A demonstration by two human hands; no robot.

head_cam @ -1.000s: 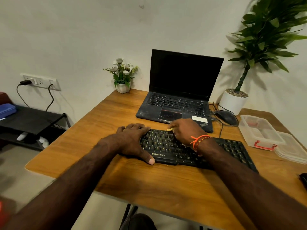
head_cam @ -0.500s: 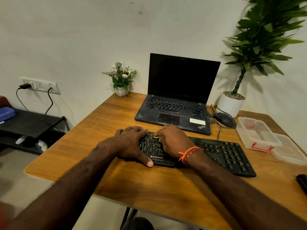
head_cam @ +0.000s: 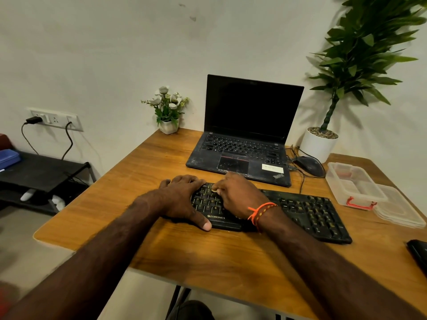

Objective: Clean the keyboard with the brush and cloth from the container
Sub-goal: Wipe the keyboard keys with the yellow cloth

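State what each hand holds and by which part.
Left hand rests flat on the keyboard's left end, gripping nothing. Right hand pinches something small and pale; what it is cannot be told.

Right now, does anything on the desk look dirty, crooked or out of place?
The laptop looks dusty, with pale smudges on its palm rest. The keyboard lies at an angle to the desk edge. The container stands open, its lid beside it. Nothing spilled.

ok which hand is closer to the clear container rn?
Right. The right hand is on the keyboard's left-middle keys, with bare keyboard between it and the clear container at the table's right edge. The left hand holds the keyboard's far left end.
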